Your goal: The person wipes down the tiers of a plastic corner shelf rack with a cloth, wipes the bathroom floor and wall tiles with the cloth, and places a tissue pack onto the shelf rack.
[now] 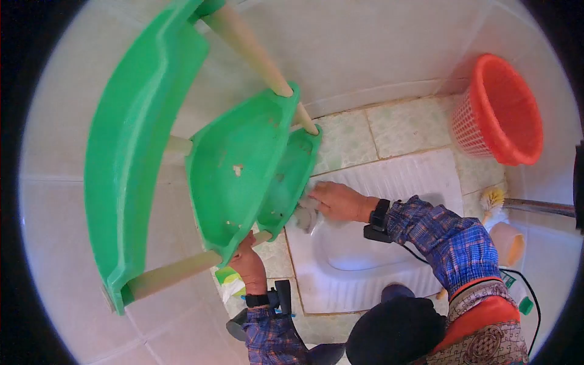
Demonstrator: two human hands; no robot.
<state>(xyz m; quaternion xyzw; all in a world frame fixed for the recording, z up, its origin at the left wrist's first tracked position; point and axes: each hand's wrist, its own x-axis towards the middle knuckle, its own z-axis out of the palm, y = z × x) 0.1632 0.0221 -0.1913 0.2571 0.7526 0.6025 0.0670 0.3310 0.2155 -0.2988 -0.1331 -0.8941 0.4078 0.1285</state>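
Observation:
A green plastic corner shelf (pixel 243 140) with several tiers and cream posts leans at the left, bits of debris lying on its middle tier. My left hand (pixel 247 264) is closed around the shelf at its lower front corner, fingers partly hidden behind the edge. In my right hand (pixel 342 202) is a crumpled greyish cloth (pixel 305 219), pressed at the rim of the lowest tier. Both hold place above the left side of a white squat toilet (pixel 389 176) set in the floor.
An orange-rimmed plastic basket (pixel 480 121) stands in the far right corner. Below it are a brush with yellow bristles (pixel 493 198) and a cream container (pixel 508 243). A green and white packet (pixel 230 281) lies by my left wrist. Tiled walls (pixel 377 48) enclose the space.

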